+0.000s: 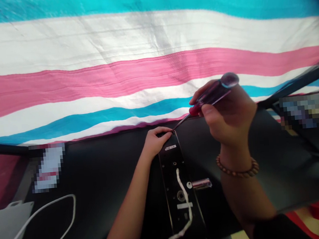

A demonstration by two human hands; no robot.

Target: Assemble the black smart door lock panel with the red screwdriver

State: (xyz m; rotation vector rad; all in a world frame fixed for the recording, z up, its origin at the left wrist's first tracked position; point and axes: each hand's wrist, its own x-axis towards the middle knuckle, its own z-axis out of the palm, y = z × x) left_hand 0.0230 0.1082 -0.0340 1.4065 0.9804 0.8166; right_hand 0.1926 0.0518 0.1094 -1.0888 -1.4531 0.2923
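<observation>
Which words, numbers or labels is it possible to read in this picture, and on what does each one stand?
White label on the black plate: "CE 15", but blurred, so uncertain.
Pink-wrapped cylinder: any print is too small to read.
Left pixelated patch: unreadable.
Right pixelated patch: unreadable.

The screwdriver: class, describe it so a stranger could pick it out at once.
Below the striped cloth lies a long black panel. Above it, the right hand grips the screwdriver, whose purple see-through handle ends in a thin shaft at the panel's top.
</observation>
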